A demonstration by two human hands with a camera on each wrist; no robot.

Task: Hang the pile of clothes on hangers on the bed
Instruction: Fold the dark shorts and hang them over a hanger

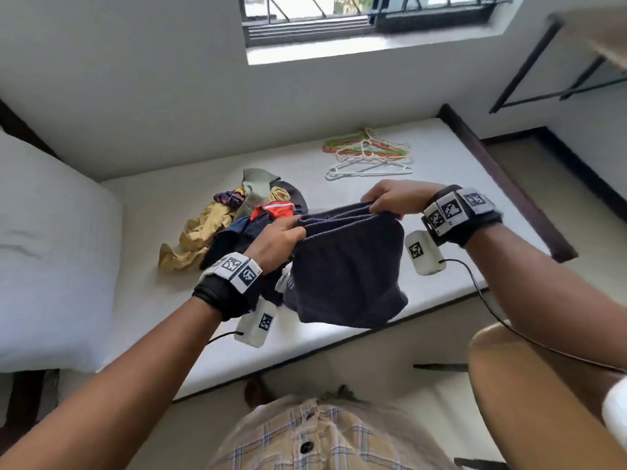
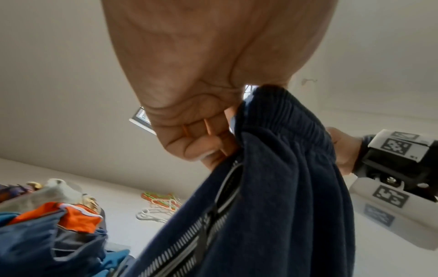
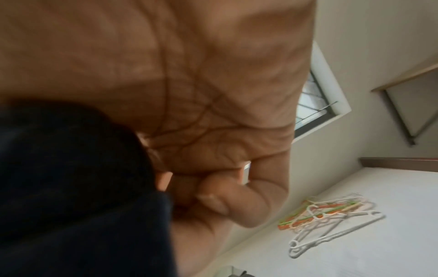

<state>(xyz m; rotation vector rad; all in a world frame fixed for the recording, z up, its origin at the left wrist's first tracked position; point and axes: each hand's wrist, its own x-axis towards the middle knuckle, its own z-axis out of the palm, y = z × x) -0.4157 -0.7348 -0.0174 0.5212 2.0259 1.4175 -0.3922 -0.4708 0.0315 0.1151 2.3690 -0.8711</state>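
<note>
Dark navy shorts (image 1: 346,266) hang in the air over the bed's near edge, held by the elastic waistband. My left hand (image 1: 281,237) grips the waistband's left end and my right hand (image 1: 386,200) grips its right end. In the left wrist view the shorts (image 2: 272,187) show a striped side trim, with my left hand (image 2: 213,135) curled on the band. In the right wrist view, dark cloth (image 3: 71,187) fills the lower left under my right hand (image 3: 213,187). The pile of clothes (image 1: 237,218) lies mid-bed. Several plastic hangers (image 1: 368,154) lie beyond, near the wall.
A white pillow (image 1: 51,252) covers the left of the bed (image 1: 458,205). A dark wooden bed frame (image 1: 502,178) runs along the right side. A window (image 1: 366,18) sits in the far wall, and a table (image 1: 590,39) stands at the upper right.
</note>
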